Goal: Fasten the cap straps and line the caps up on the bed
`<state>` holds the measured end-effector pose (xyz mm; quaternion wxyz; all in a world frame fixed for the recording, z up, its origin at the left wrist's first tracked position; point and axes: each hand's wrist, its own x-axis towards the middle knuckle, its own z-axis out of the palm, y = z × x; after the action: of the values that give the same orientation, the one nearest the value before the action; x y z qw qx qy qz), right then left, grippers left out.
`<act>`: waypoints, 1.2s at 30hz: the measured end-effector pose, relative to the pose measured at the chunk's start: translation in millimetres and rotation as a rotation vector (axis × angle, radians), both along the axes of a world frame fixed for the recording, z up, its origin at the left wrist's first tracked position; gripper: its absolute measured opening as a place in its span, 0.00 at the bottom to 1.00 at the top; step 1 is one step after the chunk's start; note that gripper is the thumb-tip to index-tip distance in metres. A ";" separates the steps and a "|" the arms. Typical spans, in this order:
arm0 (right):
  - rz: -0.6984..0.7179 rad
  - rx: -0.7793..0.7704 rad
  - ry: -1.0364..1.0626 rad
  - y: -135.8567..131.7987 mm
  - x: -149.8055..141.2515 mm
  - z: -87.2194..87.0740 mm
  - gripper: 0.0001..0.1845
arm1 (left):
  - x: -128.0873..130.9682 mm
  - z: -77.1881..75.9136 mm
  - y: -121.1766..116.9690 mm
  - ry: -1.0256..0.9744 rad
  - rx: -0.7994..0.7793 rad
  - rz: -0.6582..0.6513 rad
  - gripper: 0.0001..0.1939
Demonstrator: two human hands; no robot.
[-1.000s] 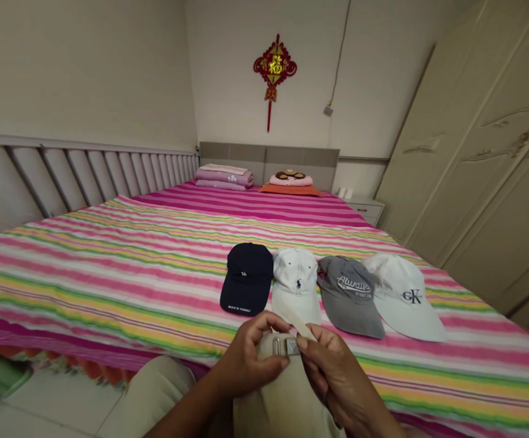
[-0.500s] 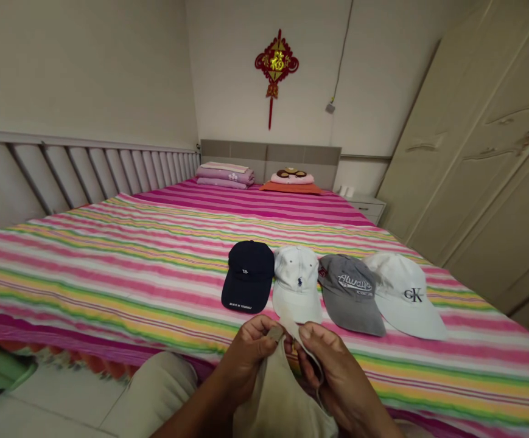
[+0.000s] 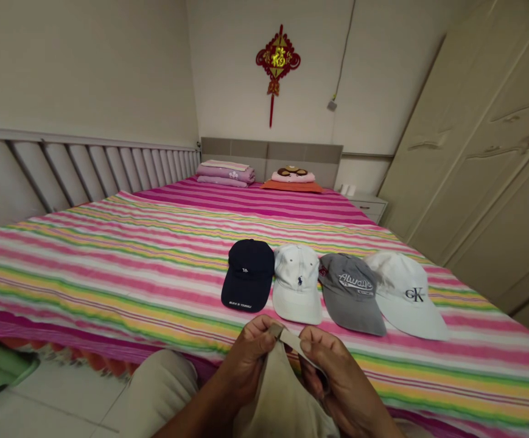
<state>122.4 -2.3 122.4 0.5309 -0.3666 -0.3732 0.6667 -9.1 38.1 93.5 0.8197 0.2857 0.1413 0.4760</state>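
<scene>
A beige cap (image 3: 280, 395) is held low in front of me, its back strap (image 3: 294, 344) stretched between my two hands. My left hand (image 3: 250, 356) pinches the strap's buckle end. Closed on the strap's other side is my right hand (image 3: 337, 377), thumb on top. Just beyond my hands, a row of caps lies on the bed, brims toward me: a navy cap (image 3: 249, 274), a white cap with a small horse-rider logo (image 3: 297, 283), a grey cap with white lettering (image 3: 353, 292) and a white cap lettered CK (image 3: 405, 295).
The striped bed cover (image 3: 109, 261) spreads all around the caps. Folded purple bedding (image 3: 225, 174) and a pink pillow (image 3: 293, 176) are at the headboard (image 3: 301, 157). A wardrobe (image 3: 487, 176) stands right, a rail (image 3: 86, 170) runs left, and a green stool (image 3: 3, 371) is at lower left.
The strap's loose end, which stood up between my hands, now lies flat toward the buckle at my left fingers. My hands have barely shifted, and the row of caps is unchanged.
</scene>
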 end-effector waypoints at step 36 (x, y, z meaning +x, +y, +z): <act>-0.053 0.014 -0.272 -5.9 -1.5 14.6 0.18 | -4.4 12.9 -2.3 0.346 0.322 0.101 0.13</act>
<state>120.9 -8.1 137.0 0.4953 -0.4594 -0.4367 0.5941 -13.5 35.9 106.4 0.7023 0.4826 0.2160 0.4767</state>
